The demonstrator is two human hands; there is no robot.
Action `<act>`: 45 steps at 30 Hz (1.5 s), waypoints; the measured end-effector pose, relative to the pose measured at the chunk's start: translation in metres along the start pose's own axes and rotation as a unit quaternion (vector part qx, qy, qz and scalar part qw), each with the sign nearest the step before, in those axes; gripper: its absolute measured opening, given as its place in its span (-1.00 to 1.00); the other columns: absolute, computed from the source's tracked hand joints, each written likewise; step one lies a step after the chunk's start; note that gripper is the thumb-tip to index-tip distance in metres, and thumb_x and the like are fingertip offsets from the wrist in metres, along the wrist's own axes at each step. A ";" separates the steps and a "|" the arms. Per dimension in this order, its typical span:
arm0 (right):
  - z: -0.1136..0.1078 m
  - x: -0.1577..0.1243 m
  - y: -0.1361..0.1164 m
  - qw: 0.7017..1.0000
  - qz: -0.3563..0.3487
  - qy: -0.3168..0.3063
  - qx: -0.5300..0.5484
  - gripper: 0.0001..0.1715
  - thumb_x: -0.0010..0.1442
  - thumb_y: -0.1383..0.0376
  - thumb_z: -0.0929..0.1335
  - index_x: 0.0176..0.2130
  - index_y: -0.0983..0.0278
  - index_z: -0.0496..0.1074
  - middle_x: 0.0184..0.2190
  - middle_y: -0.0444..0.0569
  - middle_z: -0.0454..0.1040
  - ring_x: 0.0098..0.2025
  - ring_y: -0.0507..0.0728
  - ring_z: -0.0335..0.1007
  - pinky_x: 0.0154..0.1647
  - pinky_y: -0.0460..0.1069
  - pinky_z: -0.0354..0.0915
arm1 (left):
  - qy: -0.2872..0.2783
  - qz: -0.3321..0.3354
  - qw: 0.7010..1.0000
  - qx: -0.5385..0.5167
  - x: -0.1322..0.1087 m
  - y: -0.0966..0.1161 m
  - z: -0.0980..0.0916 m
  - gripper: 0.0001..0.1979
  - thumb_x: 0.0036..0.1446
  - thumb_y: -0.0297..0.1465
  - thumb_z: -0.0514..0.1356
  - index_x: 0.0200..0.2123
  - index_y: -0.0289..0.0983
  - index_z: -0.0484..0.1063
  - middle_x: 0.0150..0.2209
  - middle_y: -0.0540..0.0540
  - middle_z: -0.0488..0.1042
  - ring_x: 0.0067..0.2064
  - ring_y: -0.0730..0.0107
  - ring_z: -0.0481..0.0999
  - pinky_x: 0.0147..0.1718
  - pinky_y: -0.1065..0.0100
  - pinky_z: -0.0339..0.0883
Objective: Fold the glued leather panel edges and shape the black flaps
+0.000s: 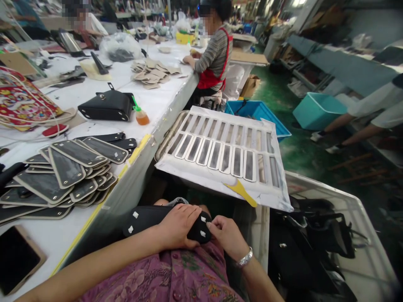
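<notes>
On my lap lies a black leather strap piece [147, 218] with small white tabs. My left hand [178, 226] wraps over its right end and grips it. My right hand [226, 235], with a silver bracelet at the wrist, pinches at a white tab on the strap's tip. Just beyond my hands a white board [195, 174] holds rows of grey oblong pieces [220, 153], with a yellow tool [242, 192] at its near edge. A pile of dark pieces with pale borders [63, 172] lies on the white table [157, 105] to my left.
A black bag [107, 105] and an orange glue bottle [141, 116] stand on the table, a phone [15, 258] at its near corner. A person in a red apron [214, 54] sits further along. Blue bins [258, 111] stand on the green floor. A bin of black bags [317, 235] is at my right.
</notes>
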State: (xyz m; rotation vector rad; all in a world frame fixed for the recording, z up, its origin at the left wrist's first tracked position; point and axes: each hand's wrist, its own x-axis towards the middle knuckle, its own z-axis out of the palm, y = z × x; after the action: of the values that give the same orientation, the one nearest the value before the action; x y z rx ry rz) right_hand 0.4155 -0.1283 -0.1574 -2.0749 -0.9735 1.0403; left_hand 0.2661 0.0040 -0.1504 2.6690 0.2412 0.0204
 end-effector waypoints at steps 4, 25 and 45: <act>-0.003 0.004 0.003 1.000 -0.010 -0.017 -0.008 -0.68 0.06 0.16 0.28 -0.58 0.32 0.33 -0.62 -0.12 0.34 -0.55 0.00 0.17 -0.54 -0.11 0.04 | 0.002 -0.012 1.000 0.004 0.006 0.007 0.001 -0.27 -0.23 -0.19 0.27 0.03 -0.37 0.19 -0.02 -0.23 0.31 -0.02 0.06 0.29 0.03 0.12 0.13; 0.005 -0.003 0.012 0.998 0.024 0.002 0.059 -0.65 0.02 0.12 0.26 -0.62 0.30 0.21 -0.66 -0.15 0.19 -0.57 -0.01 0.05 -0.57 -0.10 -0.01 | -0.004 -0.049 0.999 -0.019 0.018 0.016 0.000 -0.43 -0.22 -0.19 0.24 -0.10 -0.29 0.26 -0.14 -0.17 0.37 -0.13 0.10 0.34 -0.07 0.14 0.17; 0.014 -0.019 0.004 0.998 0.007 0.045 -0.039 -0.60 0.20 0.06 0.19 -0.52 0.25 0.26 -0.61 -0.12 0.31 -0.54 0.04 0.21 -0.51 -0.09 0.03 | 0.027 -0.031 0.999 -0.021 0.017 0.011 0.014 -0.26 -0.26 -0.17 0.31 -0.01 -0.40 0.19 -0.07 -0.24 0.34 -0.08 0.07 0.32 -0.02 0.10 0.17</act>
State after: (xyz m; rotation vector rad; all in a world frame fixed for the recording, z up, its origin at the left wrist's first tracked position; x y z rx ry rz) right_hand 0.3971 -0.1434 -0.1604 -2.1751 -0.9683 0.9200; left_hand 0.2854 -0.0093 -0.1582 2.6207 0.3358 0.0765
